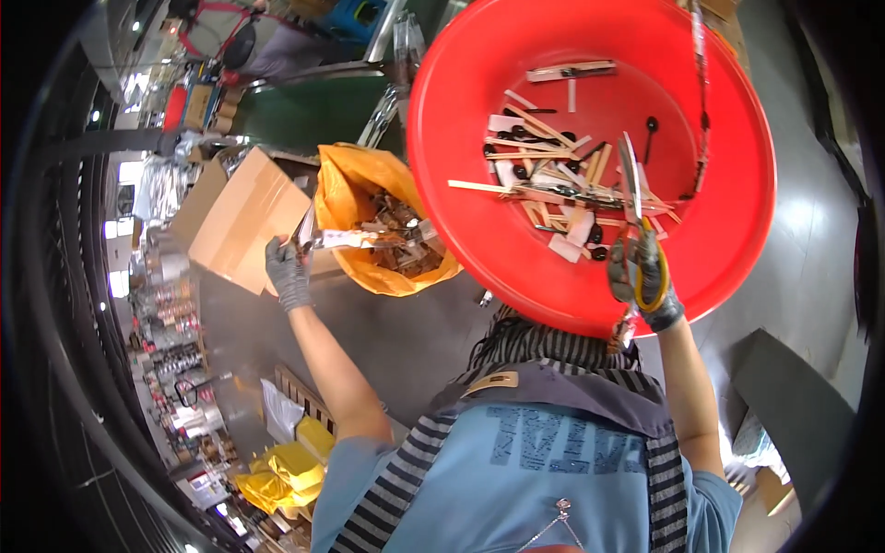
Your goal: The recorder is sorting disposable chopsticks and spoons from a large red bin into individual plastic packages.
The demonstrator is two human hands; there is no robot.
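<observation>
My left hand (289, 272), in a grey glove, is closed on a thin plastic wrapper (348, 239) with a white part, held out over an orange bag (334, 184). Brown and clear plastic scraps (398, 241) fill that bag. Over the near right side of a big red basin (737, 230), my gloved right hand (647, 281) grips scissors (633, 180) with yellow handles, blades pointing away from me. Beneath them in the basin lie wooden chopsticks (475, 186), black spoons (652, 124) and white paper packets (579, 226) in a loose pile. Strips of packaging (701, 101) hang across the basin's right side.
Left of the orange bag stands an open cardboard box (244, 221). Behind it is a green surface (309, 115). Yellow bags (295, 465) lie at the lower left, and a dark grey panel (793, 396) is at the right.
</observation>
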